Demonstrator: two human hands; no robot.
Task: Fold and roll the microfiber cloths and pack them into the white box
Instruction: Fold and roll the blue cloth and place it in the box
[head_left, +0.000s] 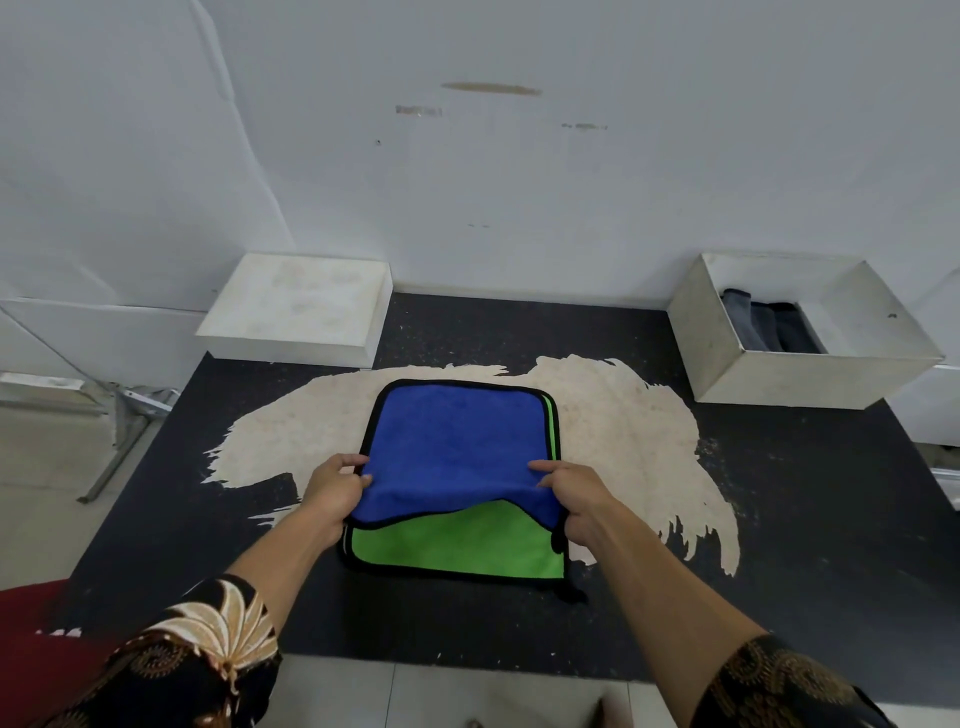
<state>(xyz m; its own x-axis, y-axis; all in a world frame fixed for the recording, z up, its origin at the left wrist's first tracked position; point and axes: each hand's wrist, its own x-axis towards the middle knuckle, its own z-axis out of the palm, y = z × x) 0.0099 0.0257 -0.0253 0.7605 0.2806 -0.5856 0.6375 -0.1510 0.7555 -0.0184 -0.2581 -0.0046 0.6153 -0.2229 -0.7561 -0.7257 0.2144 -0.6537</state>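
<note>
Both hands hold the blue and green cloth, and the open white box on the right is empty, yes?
Not empty: the head view shows dark rolled cloths in the white box. Both the left hand and the right hand do hold the blue and green cloth.

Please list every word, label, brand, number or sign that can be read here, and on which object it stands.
None can be read.
The blue and green cloth, the white box and the flat white block show no print.
The marks on the wall look like stains, too blurred to read as letters.
</note>
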